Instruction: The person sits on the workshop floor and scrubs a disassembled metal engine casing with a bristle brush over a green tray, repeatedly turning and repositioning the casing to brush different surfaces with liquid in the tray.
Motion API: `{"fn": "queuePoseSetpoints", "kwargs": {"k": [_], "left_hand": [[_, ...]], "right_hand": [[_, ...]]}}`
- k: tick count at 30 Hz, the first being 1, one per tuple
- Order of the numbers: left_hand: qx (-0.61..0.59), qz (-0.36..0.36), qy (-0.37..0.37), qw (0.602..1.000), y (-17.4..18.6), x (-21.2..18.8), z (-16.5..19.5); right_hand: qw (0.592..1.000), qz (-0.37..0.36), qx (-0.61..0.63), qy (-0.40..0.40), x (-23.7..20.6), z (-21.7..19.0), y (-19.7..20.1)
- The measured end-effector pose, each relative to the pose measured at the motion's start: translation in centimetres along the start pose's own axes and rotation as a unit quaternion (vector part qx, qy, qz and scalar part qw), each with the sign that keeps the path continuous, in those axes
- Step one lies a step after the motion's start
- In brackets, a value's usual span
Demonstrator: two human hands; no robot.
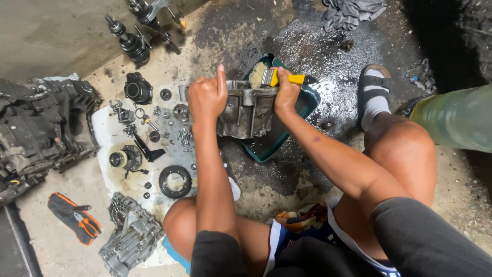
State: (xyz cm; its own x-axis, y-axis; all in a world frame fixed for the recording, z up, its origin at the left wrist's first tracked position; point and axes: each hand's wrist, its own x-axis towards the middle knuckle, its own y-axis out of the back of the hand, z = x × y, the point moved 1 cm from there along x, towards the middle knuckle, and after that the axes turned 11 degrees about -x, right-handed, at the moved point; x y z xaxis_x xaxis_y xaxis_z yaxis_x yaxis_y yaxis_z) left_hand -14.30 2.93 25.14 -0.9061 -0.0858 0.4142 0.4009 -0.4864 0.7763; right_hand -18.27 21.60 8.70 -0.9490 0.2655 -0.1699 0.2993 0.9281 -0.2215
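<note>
The left hand [206,97] is closed over the near-left edge of a grey metal housing [246,110], its fingers curled round the rim and one finger pointing straight up. The right hand [285,92] grips the yellow handle of a brush [271,78], fingers wrapped tight, with the pale bristles lying on the housing's top edge just left of those fingers. The housing stands tilted in a teal tray [302,105] on the oily floor [307,46], between the two hands.

Left of the left fingers a white sheet [110,136] carries small parts: a black ring gear [175,181] below the fingers, a black round cover [138,88] to their left, and bolts [184,136] just beneath them. Farther left lies a large dark casing [41,128]; two shafts [134,43] lie above it. Well below the left fingers are a grey cover [130,236] and an orange-and-black glove [74,217]. Right of the right fingers, a foot in a white sock and black sandal [374,92] rests on the floor, and a green bottle [453,118] lies beyond it. A grey rag [351,13] lies above the right fingers.
</note>
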Motion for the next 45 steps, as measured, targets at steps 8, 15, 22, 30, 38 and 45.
{"fn": "queuePoseSetpoints", "kwargs": {"k": [8, 15, 22, 30, 38, 45], "left_hand": [[-0.005, 0.018, -0.046, 0.999, -0.4, 1.6, 0.9], [-0.032, 0.017, 0.104, 0.994, -0.8, -5.0, 2.8], [-0.026, 0.013, 0.163, 0.986, -1.1, -11.6, 5.1], [0.007, -0.009, 0.244, 0.97, 2.7, -14.7, 6.6], [-0.024, -0.035, 0.346, 0.937, 5.0, -18.3, 6.2], [0.012, -0.027, 0.269, 0.963, 5.7, -17.5, 4.0]], "right_hand": [[1.0, 0.001, -0.013, 0.008, -0.7, -0.7, 0.8], [0.987, -0.059, -0.145, 0.034, -1.3, -4.5, 4.8], [0.972, -0.083, -0.214, 0.05, -5.0, -4.3, 9.0], [0.959, -0.185, -0.212, 0.03, -5.6, -3.1, 7.1], [0.917, -0.254, -0.309, 0.005, -7.3, -3.6, 4.5], [0.964, -0.167, -0.207, 0.009, -10.5, -1.9, 4.9]]}}
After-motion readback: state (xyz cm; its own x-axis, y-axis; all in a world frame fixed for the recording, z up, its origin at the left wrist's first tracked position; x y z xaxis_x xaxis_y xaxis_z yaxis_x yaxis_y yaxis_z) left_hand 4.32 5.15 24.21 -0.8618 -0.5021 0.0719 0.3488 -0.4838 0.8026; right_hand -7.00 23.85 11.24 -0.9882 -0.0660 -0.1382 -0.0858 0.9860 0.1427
